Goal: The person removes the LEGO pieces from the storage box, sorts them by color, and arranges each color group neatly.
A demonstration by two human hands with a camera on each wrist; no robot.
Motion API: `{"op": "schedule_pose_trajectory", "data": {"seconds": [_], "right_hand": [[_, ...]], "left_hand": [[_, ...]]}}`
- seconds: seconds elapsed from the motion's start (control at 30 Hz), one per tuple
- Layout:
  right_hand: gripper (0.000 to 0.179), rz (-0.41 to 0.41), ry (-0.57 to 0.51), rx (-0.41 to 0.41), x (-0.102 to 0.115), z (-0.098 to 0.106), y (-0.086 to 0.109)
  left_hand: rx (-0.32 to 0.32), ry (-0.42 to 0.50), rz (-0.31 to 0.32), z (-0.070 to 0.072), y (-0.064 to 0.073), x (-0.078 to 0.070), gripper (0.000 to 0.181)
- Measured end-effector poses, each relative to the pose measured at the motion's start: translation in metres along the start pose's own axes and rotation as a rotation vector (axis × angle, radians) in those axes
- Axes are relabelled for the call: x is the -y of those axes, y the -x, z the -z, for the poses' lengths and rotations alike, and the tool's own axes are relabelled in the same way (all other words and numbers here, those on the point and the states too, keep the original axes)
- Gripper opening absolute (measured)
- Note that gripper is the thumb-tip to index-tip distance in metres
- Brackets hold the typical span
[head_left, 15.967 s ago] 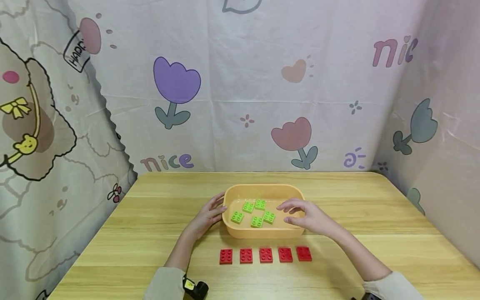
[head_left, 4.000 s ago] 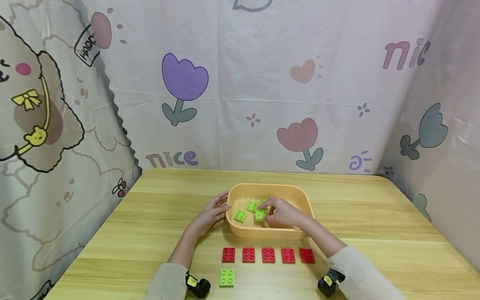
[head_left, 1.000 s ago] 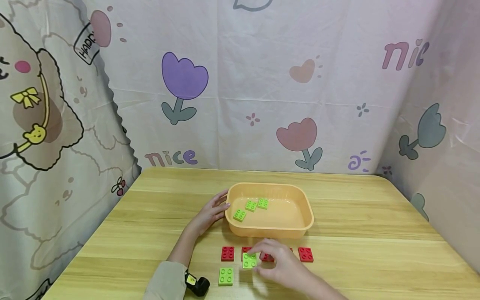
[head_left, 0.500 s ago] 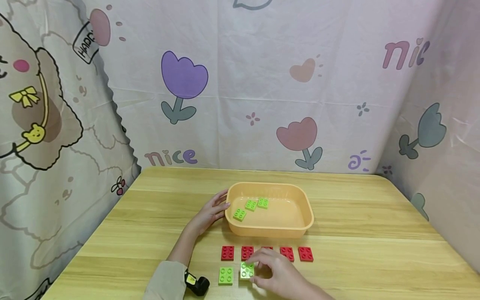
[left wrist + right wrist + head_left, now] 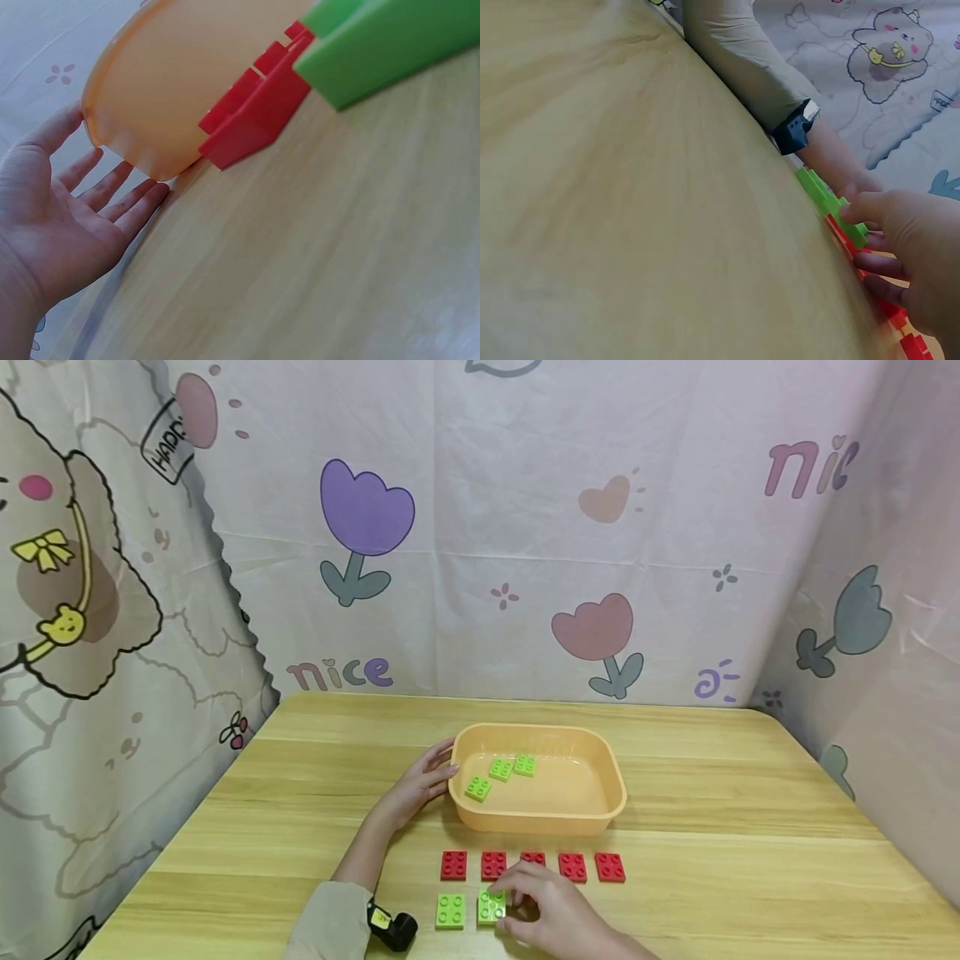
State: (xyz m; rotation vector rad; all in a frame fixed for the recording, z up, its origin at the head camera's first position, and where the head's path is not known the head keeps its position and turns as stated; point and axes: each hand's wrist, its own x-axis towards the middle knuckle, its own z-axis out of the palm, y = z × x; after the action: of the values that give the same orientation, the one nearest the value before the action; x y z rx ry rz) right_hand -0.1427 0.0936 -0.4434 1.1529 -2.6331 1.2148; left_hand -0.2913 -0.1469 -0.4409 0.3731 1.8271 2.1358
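Observation:
My right hand (image 5: 551, 906) pinches a lime-green toy building block (image 5: 491, 908) between thumb and fingers, down at table level. Left of it lies another green block (image 5: 450, 912), a small gap apart. Behind them runs a row of several red building blocks (image 5: 453, 866); my right hand partly covers the middle one. My left hand (image 5: 416, 789) rests its fingers, nearly straight, against the left end of an orange-yellow plastic tub (image 5: 536, 824). In the left wrist view the fingertips of that hand (image 5: 75, 217) touch the tub's wall. Three green blocks (image 5: 501, 769) lie inside the tub, toward its left.
The wooden table (image 5: 712, 793) reaches back to a printed cloth (image 5: 465, 635) that also hangs at both sides. A black wrist camera (image 5: 393, 931) sits on my left wrist, near the front green blocks.
Two green blocks have left the tub for the table since the earliest frame. Over the last second my right hand has lowered the second one in front of the red row.

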Motion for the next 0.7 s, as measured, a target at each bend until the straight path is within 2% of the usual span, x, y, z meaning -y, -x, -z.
{"op": "schedule_pose_trajectory", "data": {"seconds": [0.4, 0.7], "right_hand": [[0.027, 0.045, 0.091, -0.009, -0.0049, -0.0027, 0.0008], [0.026, 0.025, 0.115, 0.009, -0.0034, -0.0020, 0.0004]], "left_hand": [[-0.033, -0.024, 0.016, -0.0020, 0.0012, -0.0018, 0.058], [-0.028, -0.024, 0.000, -0.0023, 0.0020, -0.0017, 0.059]]}}
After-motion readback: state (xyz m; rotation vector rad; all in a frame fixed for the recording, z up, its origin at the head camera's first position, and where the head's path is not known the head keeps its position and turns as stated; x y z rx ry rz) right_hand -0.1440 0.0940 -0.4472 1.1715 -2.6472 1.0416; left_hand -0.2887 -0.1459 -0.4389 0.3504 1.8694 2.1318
